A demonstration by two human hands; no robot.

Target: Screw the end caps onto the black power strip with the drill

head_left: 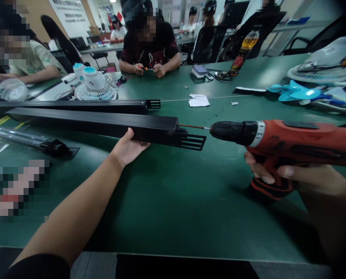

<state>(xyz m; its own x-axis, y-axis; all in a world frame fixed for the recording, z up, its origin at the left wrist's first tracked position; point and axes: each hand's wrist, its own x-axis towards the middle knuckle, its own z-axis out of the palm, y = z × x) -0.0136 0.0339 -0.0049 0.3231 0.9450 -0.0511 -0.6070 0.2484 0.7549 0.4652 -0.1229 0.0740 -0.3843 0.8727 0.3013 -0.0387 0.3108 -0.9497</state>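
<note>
My left hand [130, 146] is wrapped around the near side of a long black rectangular tube [103, 120], close to its right end. A slotted black tab [194, 142] sticks out from that end. My right hand [277, 172] grips a red and black cordless drill [297, 137] by its handle, with the chuck pointing left. From the chuck, a long thin brownish bit [192, 126] reaches to the tube's open end; its tip is hidden there. A second black tube [126, 104] lies just behind the first.
A clear tube [19, 135] with a black end piece lies at the left. Fan parts [94, 83] stand behind the tubes, blue fan blades [295, 91] at the right. A paper scrap [199, 100] and a bottle [242, 54] are farther back. Across the table, a person [149, 46] holds a screwdriver.
</note>
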